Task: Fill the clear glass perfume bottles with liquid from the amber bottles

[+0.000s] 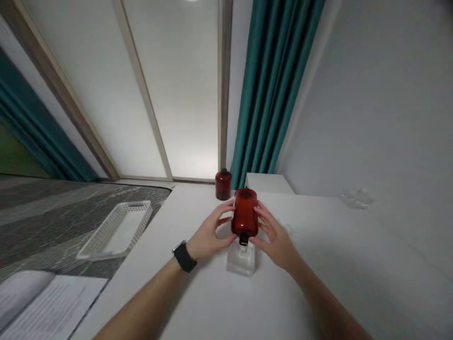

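A dark red bottle (245,215) is held upside down between both hands, its black neck pointing into a small clear glass container (241,261) that stands on the white table (318,264). My left hand (211,233) grips the bottle's left side with curled fingers; a black watch sits on that wrist. My right hand (274,234) presses against the bottle's right side. Whether the neck touches the container is unclear.
A second dark red bottle (223,184) stands upright at the table's far edge beside a white box (269,183). A white mesh basket (118,229) lies on the bed to the left, papers (53,307) below it. Teal curtains (276,85) hang behind. A clear glass dish (356,199) sits far right.
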Demonstrator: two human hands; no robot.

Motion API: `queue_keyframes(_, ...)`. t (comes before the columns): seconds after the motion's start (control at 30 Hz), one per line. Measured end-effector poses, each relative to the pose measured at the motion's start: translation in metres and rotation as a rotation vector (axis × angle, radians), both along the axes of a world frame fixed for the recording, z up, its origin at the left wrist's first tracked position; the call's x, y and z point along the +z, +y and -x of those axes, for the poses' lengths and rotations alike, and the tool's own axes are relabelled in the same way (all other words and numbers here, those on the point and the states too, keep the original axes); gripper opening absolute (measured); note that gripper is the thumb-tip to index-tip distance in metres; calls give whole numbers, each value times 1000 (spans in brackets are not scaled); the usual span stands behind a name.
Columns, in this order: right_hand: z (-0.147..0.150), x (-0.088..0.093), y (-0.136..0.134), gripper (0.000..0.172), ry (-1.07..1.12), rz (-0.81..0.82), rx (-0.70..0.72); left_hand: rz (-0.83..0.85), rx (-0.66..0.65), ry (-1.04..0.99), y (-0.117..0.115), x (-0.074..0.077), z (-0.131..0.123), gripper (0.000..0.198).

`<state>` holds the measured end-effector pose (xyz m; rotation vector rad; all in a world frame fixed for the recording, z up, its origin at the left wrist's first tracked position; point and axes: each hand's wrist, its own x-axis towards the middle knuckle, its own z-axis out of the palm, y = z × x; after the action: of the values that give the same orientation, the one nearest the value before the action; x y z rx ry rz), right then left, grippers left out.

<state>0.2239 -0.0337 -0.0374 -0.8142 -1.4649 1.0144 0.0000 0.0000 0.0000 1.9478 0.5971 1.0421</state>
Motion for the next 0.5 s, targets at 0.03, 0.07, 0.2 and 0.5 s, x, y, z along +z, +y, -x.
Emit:
queue_keyframes(0.03,-1,1,0,68,-2,1,1,-3,1,-1,-1,1,-1,63)
queue_keyframes(0.07,-2,2,0,68,-3,0,2,-7,1,-2,-2,2,-2,63)
queue_keyframes(0.2,-5,4,1,67,-6,-18,9,-21,4,-11,-3,3,-4,63)
queue_keyframes(0.5,-6,4,1,66,-10,-26,8,-12,14,0,-3,4,-4,63)
